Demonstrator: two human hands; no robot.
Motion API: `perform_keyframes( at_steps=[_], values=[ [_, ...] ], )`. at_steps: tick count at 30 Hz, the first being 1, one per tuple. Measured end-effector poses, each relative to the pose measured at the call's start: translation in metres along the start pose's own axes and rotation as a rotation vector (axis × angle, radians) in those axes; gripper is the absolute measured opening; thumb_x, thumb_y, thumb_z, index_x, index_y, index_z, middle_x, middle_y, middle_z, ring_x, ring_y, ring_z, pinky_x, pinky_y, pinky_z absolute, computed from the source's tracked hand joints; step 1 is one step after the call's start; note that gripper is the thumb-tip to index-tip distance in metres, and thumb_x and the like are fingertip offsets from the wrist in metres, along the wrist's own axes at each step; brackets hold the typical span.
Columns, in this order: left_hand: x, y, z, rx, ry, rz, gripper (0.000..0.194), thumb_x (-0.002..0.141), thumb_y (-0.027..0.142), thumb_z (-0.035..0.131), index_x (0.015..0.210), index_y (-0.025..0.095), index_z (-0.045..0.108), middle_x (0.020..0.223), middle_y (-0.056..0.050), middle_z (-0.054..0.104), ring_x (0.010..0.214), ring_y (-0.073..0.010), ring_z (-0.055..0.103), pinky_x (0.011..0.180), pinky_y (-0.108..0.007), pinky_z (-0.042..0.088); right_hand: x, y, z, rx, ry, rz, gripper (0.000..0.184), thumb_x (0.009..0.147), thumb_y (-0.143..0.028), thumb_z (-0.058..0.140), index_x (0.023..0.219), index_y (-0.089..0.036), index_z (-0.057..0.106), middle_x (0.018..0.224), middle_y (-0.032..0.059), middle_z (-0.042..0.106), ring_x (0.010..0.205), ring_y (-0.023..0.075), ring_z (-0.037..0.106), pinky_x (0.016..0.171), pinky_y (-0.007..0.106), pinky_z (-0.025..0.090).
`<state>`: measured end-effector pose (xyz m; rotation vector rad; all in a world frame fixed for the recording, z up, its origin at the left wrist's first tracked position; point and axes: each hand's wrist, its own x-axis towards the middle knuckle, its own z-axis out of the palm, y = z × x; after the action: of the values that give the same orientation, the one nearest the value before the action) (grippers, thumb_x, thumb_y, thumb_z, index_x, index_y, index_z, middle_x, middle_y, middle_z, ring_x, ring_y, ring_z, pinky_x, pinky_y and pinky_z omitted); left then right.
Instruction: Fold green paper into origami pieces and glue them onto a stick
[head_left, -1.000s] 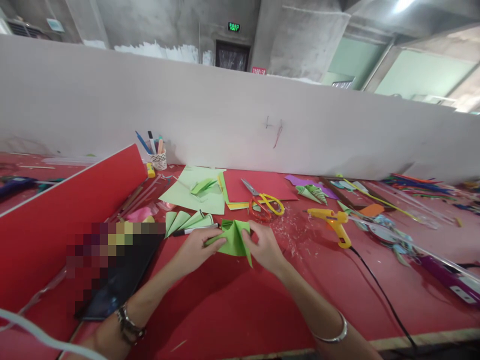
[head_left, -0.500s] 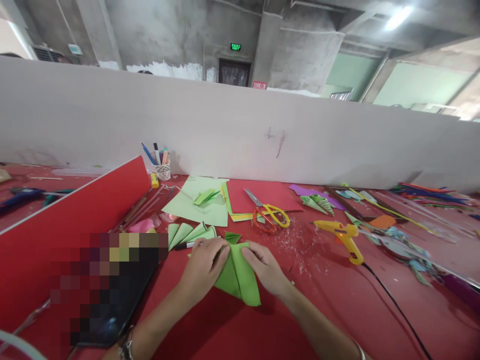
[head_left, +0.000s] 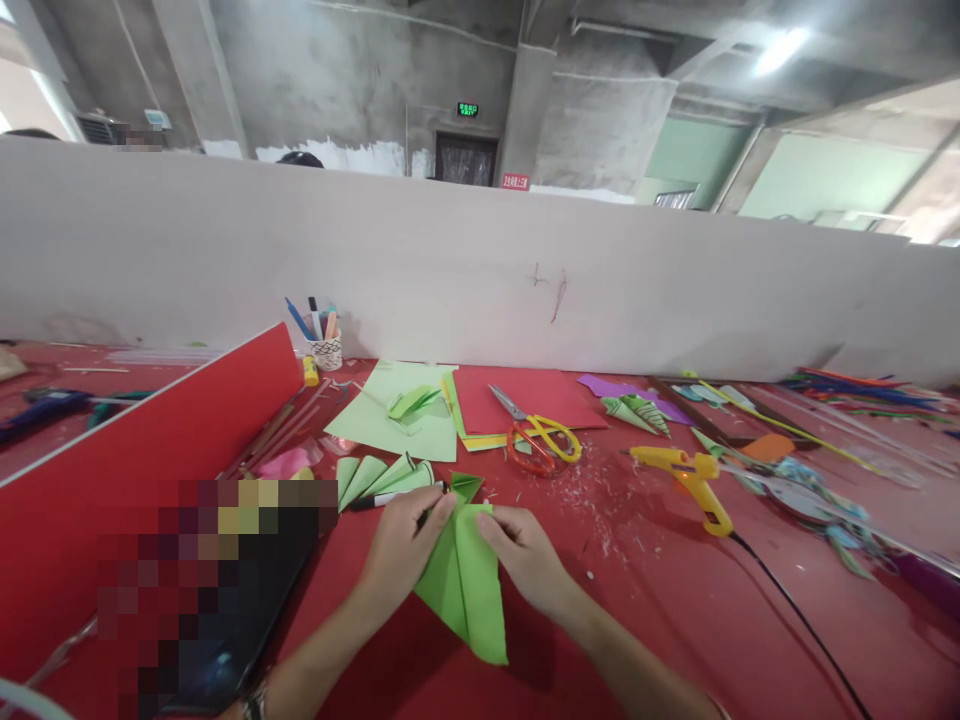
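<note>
A folded sheet of bright green paper (head_left: pixel 469 590) is pinched between my two hands over the red table. My left hand (head_left: pixel 409 535) grips its upper left edge, thumb on top. On the opposite side, my right hand (head_left: pixel 521 550) pinches the upper right edge between thumb and fingers. The sheet's pointed lower end hangs toward me, with a crease running down its middle. Just beyond my fingers lies a small dark green folded piece (head_left: pixel 466 487). Beside my left hand are a black-and-white marker (head_left: pixel 386 498) and pale green fan-folded paper (head_left: pixel 375 476).
Scissors (head_left: pixel 536 430) lie partly on red paper (head_left: pixel 540 395). A yellow glue gun (head_left: pixel 690 478) with a black cord rests at right. A pen cup (head_left: pixel 326 350) stands by the white partition (head_left: pixel 420 270). At left are a leaning red board (head_left: pixel 172 430) and a partly blurred black object (head_left: pixel 247 610).
The green paper has turned slightly and its lower end now reaches farther down and toward me. Both hands keep their grip. The view has tilted up a little.
</note>
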<state>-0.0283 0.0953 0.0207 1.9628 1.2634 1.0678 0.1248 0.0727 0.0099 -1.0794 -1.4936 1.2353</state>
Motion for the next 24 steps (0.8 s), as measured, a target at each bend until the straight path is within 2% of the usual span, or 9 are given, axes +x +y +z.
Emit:
perform_keyframes(
  at_steps=[7,11,13,16,18,20,24],
  values=[
    [0.000,-0.001,0.002,-0.001,0.036,-0.023,0.038,0.082,0.042,0.039,0.054,0.016,0.047,0.053,0.002,0.045,0.054,-0.0122,0.041,0.053,-0.021,0.032,-0.001,0.006,0.003,-0.110,0.058,-0.045,0.036,0.081,-0.041,0.041,0.055,-0.017,0.033,0.054,-0.0044,0.026,0.052,0.0068,0.024,0.046,0.020,0.020],
    [0.001,-0.005,0.001,0.015,0.057,-0.043,0.038,0.083,0.042,0.037,0.054,0.017,0.034,0.052,0.004,0.034,0.052,-0.0106,0.034,0.050,-0.021,0.026,0.000,0.010,0.002,-0.146,0.113,-0.046,0.037,0.081,-0.041,0.039,0.054,-0.018,0.031,0.053,-0.0047,0.025,0.051,0.0071,0.024,0.046,0.021,0.021],
    [0.001,-0.008,0.001,0.026,0.064,-0.047,0.039,0.083,0.042,0.036,0.054,0.018,0.029,0.051,0.005,0.029,0.051,-0.0101,0.031,0.049,-0.021,0.024,0.000,0.008,0.003,-0.143,0.133,-0.047,0.035,0.082,-0.040,0.039,0.056,-0.017,0.035,0.054,-0.0043,0.029,0.051,0.0076,0.027,0.046,0.021,0.023],
    [0.001,-0.009,0.000,0.056,0.064,-0.034,0.039,0.084,0.042,0.036,0.055,0.018,0.030,0.052,0.005,0.031,0.052,-0.0101,0.032,0.050,-0.021,0.024,-0.002,0.003,0.004,-0.196,0.098,-0.107,0.025,0.080,-0.036,0.045,0.067,-0.015,0.047,0.061,-0.0022,0.042,0.058,0.0095,0.038,0.053,0.021,0.031],
    [0.000,-0.008,-0.002,0.088,0.068,-0.033,0.039,0.084,0.043,0.035,0.055,0.018,0.031,0.052,0.005,0.034,0.052,-0.0103,0.033,0.050,-0.021,0.025,-0.003,0.001,0.004,-0.284,0.073,-0.146,0.021,0.078,-0.033,0.048,0.068,-0.015,0.049,0.063,-0.0015,0.046,0.060,0.0101,0.041,0.056,0.021,0.032],
    [0.000,-0.008,-0.006,0.116,0.059,-0.038,0.039,0.085,0.043,0.033,0.056,0.018,0.033,0.052,0.005,0.034,0.052,-0.0104,0.034,0.050,-0.022,0.024,-0.002,0.001,0.003,-0.328,0.073,-0.133,0.026,0.079,-0.033,0.045,0.061,-0.015,0.045,0.058,-0.0024,0.042,0.056,0.0090,0.037,0.053,0.021,0.029],
    [0.004,-0.011,-0.017,0.239,-0.017,-0.011,0.038,0.084,0.045,0.036,0.059,0.017,0.040,0.055,0.004,0.040,0.054,-0.0109,0.037,0.051,-0.022,0.025,0.002,0.007,-0.006,-0.223,0.163,-0.041,0.034,0.082,-0.040,0.038,0.057,-0.016,0.038,0.054,-0.0038,0.032,0.052,0.0078,0.030,0.047,0.021,0.024]
  ],
)
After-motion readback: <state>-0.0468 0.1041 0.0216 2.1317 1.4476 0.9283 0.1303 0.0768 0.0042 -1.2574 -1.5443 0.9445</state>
